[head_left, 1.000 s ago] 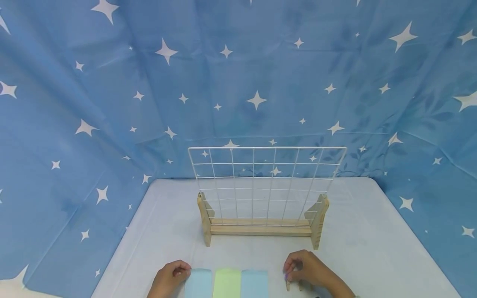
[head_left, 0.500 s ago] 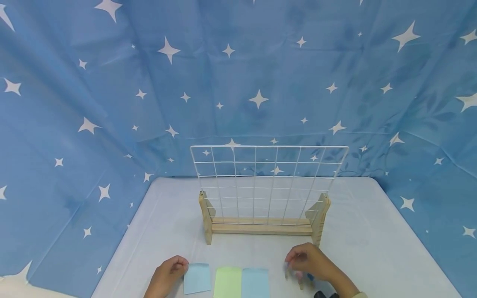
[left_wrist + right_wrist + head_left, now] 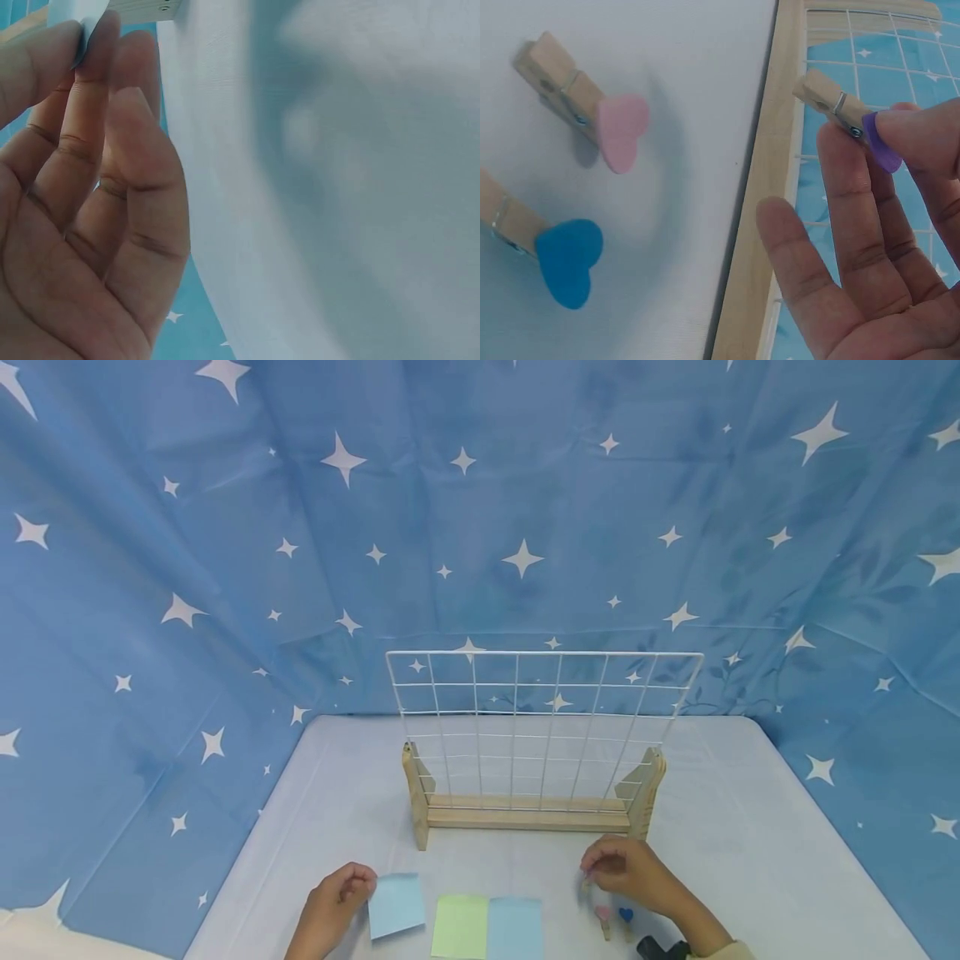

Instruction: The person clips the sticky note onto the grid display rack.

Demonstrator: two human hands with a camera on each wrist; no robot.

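My left hand (image 3: 336, 902) pinches a light blue sticky note (image 3: 396, 906) by its upper left corner, between thumb and fingertip. In the left wrist view only that note's edge (image 3: 88, 22) shows. My right hand (image 3: 628, 875) holds a small wooden clothespin (image 3: 832, 103) by the purple heart on its end, thumb against the heart. Below that hand on the table lie two more clothespins, one with a pink heart (image 3: 622, 131) and one with a blue heart (image 3: 570, 261). A green sticky note (image 3: 460, 927) and another blue note (image 3: 515, 928) lie side by side between the hands.
A white wire grid (image 3: 543, 727) stands upright in a wooden base (image 3: 528, 818) beyond the hands. A black object (image 3: 660, 948) shows by the right wrist. Blue star-patterned cloth (image 3: 480, 510) hangs behind and beside the white table (image 3: 720, 827).
My left hand has lifted the blue note away from the green one, moving up and slightly left. My right hand has raised the purple-heart clothespin, leaving the other two in sight.
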